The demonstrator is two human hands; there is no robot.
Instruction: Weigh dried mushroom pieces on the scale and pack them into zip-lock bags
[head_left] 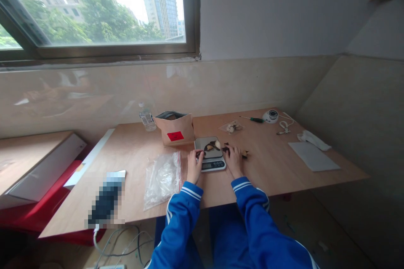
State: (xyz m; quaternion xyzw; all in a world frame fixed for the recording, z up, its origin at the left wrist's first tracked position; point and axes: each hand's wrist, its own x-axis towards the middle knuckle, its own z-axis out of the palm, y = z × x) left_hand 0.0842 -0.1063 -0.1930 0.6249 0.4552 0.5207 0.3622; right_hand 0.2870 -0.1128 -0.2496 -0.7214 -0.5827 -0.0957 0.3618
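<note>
A small digital scale (213,164) lies near the table's front edge, with several dark and pale dried pieces (212,146) on its square plate. My left hand (195,167) is at the scale's left edge, its fingers closed around a small dark piece. On the right side, my right hand (234,161) has its fingers bent over dark pieces beside the plate; what it grips is too small to make out. Another dark and tan piece (245,154) lies just right of that hand. Behind the scale to the left stands an open brown paper pouch (176,129) with a red label.
Clear plastic bags (162,178) lie left of my left hand. A water bottle (147,117) stands behind them, and a blurred phone (106,199) is at the left. Farther back are a small bag (232,126), a screwdriver (256,120) and a white camera (270,116). White paper (313,157) lies right.
</note>
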